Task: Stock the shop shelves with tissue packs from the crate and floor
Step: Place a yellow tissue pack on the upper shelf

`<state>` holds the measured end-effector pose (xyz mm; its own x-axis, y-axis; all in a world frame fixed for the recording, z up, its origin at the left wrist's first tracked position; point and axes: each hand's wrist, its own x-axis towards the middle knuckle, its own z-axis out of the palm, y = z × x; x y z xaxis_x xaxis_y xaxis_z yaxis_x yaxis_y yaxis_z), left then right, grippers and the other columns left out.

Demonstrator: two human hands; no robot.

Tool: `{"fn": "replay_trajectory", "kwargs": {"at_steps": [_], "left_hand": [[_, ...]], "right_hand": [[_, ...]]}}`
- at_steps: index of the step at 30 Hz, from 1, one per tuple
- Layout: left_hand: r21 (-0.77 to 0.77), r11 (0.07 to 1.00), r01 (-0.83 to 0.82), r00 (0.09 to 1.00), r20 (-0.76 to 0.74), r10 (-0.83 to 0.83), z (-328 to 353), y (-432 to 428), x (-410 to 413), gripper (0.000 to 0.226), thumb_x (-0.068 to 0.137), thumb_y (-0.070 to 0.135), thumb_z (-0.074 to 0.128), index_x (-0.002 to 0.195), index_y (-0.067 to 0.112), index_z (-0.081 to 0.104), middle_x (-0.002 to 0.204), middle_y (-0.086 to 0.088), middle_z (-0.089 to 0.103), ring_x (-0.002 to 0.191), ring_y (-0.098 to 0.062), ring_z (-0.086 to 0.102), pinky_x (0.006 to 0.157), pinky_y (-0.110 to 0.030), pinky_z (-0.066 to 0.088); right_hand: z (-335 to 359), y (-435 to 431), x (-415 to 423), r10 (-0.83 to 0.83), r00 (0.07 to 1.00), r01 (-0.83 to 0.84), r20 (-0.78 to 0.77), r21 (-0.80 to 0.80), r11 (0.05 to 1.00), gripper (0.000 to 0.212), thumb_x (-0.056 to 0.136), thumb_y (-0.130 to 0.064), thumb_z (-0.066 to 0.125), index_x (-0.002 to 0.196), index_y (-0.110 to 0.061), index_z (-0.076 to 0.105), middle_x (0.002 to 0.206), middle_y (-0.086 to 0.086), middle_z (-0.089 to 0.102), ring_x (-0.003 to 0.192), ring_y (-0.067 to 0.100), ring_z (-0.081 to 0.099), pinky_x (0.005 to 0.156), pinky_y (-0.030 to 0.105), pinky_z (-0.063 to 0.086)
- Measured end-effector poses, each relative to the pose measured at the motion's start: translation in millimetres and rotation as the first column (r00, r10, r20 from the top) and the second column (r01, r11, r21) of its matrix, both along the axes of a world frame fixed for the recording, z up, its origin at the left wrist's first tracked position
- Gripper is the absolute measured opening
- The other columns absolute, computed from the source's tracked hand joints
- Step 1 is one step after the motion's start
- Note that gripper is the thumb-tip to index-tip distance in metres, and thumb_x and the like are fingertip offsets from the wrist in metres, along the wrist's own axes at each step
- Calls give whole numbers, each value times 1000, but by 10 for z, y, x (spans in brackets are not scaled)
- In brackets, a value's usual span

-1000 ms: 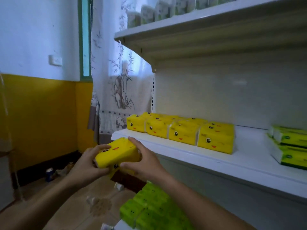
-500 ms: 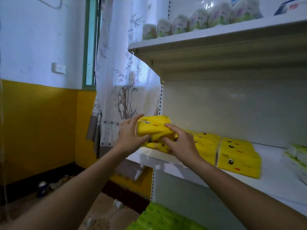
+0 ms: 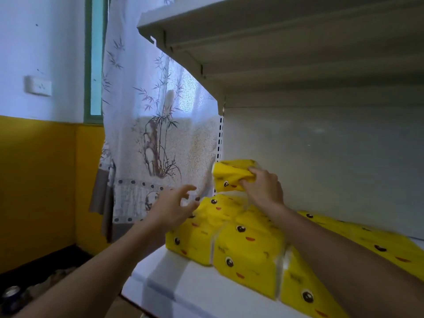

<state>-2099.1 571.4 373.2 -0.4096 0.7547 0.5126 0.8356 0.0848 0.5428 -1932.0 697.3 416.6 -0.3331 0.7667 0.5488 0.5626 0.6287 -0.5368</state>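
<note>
Shop corner: yellow-and-white wall [image 3: 34,180], bamboo-print curtain [image 3: 156,134] at far left, wall socket [image 3: 37,85] left of it. A white shelf [image 3: 160,278] ran from near centre off to the right, with another shelf board [image 3: 275,42] overhead. A row of yellow tissue packs [image 3: 247,249] with duck faces stood on the shelf, side by side and touching.

The right hand [image 3: 263,187] gripped a single yellow pack [image 3: 229,173] from above, fingers curled over its top. It held the pack on top of the row at the far left end, close to the back panel [image 3: 321,157]. The pack looked tilted, not settled.

The left hand [image 3: 176,203] held nothing, fingers spread and loosely bent, just beside the row's left end; contact unclear.

Judgement: the bottom layer at this end was done, and the second layer was only starting with this pack. Crate and floor stock were out of view, so what was left could not be told. A can [image 3: 11,292] lay on the floor, near left.
</note>
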Motion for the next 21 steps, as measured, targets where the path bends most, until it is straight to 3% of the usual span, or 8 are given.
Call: {"fn": "replay_trajectory", "kwargs": {"at_steps": [4,8,14,21], "left_hand": [[-64,997,36,999,38,-34,-2,207,-200,41,89,39,56,128,26,51,126,-3,56,117,-19,51,94,-30,43],[-146,986,85,995,72,-75,-33,302,-249,42,90,39,54,130,26,50,128,-2,55,114,-16,50,89,-26,38],[-165,979,120,988,117,-101,-8,298,-154,41,90,36,56,130,28,50,131,-3,53,119,-19,49,89,-26,37],[-170,982,81,997,21,-79,24,90,-94,45,84,45,61,126,32,53,126,-1,57,111,-16,51,87,-24,36]], "right_hand": [[-61,240,-258,-81,983,82,162,5,997,41,92,-35,54,129,-18,53,128,14,56,115,34,53,92,39,44],[-219,293,-396,-119,937,128,328,-3,992,42,93,-39,52,127,-15,53,128,13,55,116,32,54,92,37,45],[-211,337,-420,-158,905,188,395,-38,981,46,95,-44,45,131,-15,44,133,11,50,121,33,49,98,43,38],[-208,404,-389,-135,905,183,404,-82,980,58,88,-52,52,135,-18,40,135,12,48,123,34,46,97,42,39]]}}
